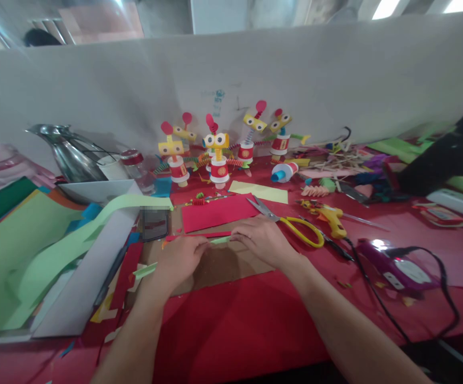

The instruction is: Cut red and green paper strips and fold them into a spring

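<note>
Red counter (239, 330) ran across lower frame; L hand (183, 258) & R hand (262, 241) both pinched green paper strip (220, 241) mid-frame, over cardboard (235, 266), w/ scissors (271, 212) nr R hand, toys (219, 169) upper ctr.

White partition (135, 90): a few short stacked lines of blue-green handwriting (218, 100), too blurred to read; a dark stroke like a down arrow (238, 104) just beside them.
Front middle cup (219, 170): a round gold emblem on the red band, no letters legible.
Front left cup (179, 170): small upright gold marks on red, unreadable.
Back right cup (281, 144): similar gold marks, also illegible.
</note>
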{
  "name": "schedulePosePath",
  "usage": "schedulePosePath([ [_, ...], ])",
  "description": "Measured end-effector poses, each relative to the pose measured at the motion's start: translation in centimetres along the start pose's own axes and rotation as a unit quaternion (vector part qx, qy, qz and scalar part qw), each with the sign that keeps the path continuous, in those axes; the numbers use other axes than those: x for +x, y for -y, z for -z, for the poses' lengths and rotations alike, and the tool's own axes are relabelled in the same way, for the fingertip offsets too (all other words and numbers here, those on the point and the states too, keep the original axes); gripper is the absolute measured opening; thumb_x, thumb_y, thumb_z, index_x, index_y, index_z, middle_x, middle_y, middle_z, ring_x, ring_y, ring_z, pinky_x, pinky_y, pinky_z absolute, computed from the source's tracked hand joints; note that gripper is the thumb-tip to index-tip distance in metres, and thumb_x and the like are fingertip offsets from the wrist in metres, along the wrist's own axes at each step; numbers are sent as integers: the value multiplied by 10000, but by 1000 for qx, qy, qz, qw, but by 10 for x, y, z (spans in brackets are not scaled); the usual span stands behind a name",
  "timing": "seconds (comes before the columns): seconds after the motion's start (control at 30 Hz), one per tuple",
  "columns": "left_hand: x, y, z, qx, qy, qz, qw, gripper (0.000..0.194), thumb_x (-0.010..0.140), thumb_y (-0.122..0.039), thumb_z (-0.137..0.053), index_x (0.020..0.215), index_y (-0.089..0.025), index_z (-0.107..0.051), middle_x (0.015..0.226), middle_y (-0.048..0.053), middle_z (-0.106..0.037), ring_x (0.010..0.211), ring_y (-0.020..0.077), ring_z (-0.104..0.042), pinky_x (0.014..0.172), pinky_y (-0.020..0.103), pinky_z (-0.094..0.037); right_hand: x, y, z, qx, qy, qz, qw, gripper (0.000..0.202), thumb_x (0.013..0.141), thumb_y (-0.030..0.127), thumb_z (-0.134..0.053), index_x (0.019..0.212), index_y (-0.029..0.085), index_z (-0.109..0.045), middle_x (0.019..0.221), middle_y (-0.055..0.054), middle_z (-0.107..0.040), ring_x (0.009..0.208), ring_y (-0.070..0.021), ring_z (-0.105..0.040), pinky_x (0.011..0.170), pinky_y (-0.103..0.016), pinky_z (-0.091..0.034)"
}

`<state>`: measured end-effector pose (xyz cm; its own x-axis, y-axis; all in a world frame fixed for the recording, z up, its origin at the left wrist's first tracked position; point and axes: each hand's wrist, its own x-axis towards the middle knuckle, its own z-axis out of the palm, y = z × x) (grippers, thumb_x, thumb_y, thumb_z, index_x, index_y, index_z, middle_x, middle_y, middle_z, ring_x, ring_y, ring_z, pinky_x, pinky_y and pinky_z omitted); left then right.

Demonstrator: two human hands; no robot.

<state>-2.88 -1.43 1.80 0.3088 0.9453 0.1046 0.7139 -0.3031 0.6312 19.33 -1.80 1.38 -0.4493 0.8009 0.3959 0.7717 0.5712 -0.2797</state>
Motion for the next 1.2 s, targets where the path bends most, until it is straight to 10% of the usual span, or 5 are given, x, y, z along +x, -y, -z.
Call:
schedulePosePath([
  [0.2,2,14,18,-50,38,38,997,174,776,-365,-568,737,-277,-713,662,21,-681,670,203,-613,631,255,-392,-1,-15,9,86,-16,-41,995,192,893,178,-481,828,208,-659,799,-11,-683,755,-144,-616,697,-256,-415],
  [0.4,2,-5,15,163,53,15,985,329,855,-288,-451,1136,-264,-619,992,60,-705,894,244,-633,732,310,-428,-1,-13,8,83,2,-43,996,202,893,119,-445,812,178,-621,788,-35,-650,759,-154,-589,704,-265,-418],
  [0.83,2,-11,-2,62,7,-9,998,273,880,-323,-433,879,-245,-695,747,1,-697,701,156,-608,653,244,-397,1,0,4,234,-31,-92,967,83,828,222,-583,874,211,-651,828,-1,-674,753,-138,-599,664,-241,-426],
  [1.2,0,-11,-3,23,19,-38,999,251,872,-341,-458,919,-256,-690,762,-12,-704,679,141,-617,618,232,-398,-1,1,6,157,-35,-100,982,116,855,199,-547,790,206,-644,746,12,-657,722,-136,-559,653,-251,-381],
])
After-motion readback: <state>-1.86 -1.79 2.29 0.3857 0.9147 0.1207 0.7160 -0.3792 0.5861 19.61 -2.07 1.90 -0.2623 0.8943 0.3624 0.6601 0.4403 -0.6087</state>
